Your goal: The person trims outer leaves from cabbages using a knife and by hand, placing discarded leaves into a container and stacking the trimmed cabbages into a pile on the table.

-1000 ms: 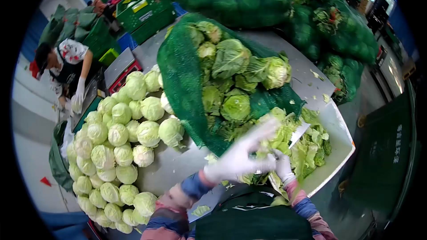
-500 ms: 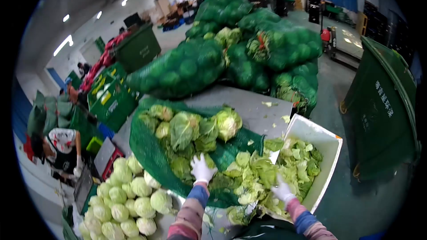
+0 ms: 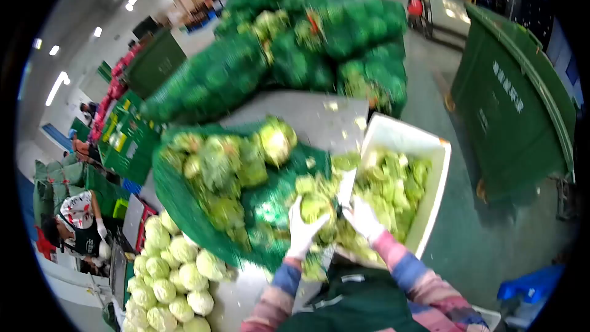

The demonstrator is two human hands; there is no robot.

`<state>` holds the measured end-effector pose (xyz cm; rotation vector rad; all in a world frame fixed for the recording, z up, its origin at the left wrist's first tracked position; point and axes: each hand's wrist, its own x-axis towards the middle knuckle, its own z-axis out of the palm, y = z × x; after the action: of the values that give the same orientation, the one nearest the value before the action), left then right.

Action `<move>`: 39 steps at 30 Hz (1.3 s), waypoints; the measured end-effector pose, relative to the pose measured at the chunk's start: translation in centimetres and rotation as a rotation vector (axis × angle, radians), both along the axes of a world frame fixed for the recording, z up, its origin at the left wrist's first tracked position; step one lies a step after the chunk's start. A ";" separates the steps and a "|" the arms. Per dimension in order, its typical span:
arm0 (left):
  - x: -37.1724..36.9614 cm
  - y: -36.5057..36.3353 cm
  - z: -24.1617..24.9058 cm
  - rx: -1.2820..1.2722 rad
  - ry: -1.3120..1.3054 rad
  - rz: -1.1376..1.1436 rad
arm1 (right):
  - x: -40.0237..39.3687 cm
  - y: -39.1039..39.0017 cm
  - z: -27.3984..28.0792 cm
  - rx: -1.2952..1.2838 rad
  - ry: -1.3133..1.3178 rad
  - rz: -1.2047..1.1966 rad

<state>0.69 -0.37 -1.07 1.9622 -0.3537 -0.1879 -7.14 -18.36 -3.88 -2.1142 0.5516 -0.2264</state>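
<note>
My left hand (image 3: 303,229), in a white glove, is wrapped against the side of a green cabbage (image 3: 316,206) near the table's front edge. My gloved right hand (image 3: 364,217) is closed on a knife, whose broad pale blade (image 3: 346,188) points up and away beside the cabbage. Loose leaves lie around both hands. To the left, an open green mesh bag (image 3: 166,175) holds several untrimmed cabbages. A white box (image 3: 437,187) full of cut leaves (image 3: 399,190) stands just right of my right hand.
Trimmed cabbages (image 3: 175,270) are piled at the lower left. Filled mesh bags (image 3: 215,74) lie across the table's far side. A large green bin (image 3: 510,104) stands at the right. A co-worker (image 3: 80,224) is at the far left, near green crates (image 3: 126,147).
My left hand has moved right from the mesh bag and now holds a cabbage. My right hand has come up from the leaves with the knife showing. The view has shifted.
</note>
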 end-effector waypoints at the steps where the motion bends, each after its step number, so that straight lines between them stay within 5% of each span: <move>1: -0.7 0.1 -0.8 0.112 0.017 -0.028 | -0.2 0.1 -1.6 -0.088 0.010 0.027; 3: -1.7 0.7 -1.7 0.261 0.029 -0.110 | -1.6 0.8 -2.3 -0.188 -0.066 0.051; 5: -1.8 1.5 -1.6 0.256 0.002 -0.139 | -3.0 1.1 -0.4 0.026 0.112 0.135; 10: -0.7 2.0 -1.7 0.269 0.070 -0.223 | -4.9 3.0 -1.1 -0.196 0.144 0.193; 19: -1.7 0.2 -2.1 0.418 0.036 -0.110 | -5.2 4.1 -1.4 -0.178 0.150 0.219; 31: -1.3 0.5 -2.8 0.319 0.018 -0.079 | -2.9 3.4 -1.5 -0.183 0.312 0.336; 34: -2.2 1.6 -2.8 0.288 -0.103 -0.191 | -0.5 3.0 -5.5 -0.203 0.508 0.396; 37: -2.6 5.2 -3.1 -0.020 0.256 -0.105 | -0.4 3.3 -5.2 -0.040 0.402 0.410; 39: -3.1 9.0 -5.8 0.045 0.267 -0.070 | -1.2 4.6 -5.8 -0.004 0.288 0.329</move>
<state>-2.43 8.61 -6.92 1.9399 -0.2445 -0.5010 -8.32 -13.79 -9.67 -2.2180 0.3586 0.2668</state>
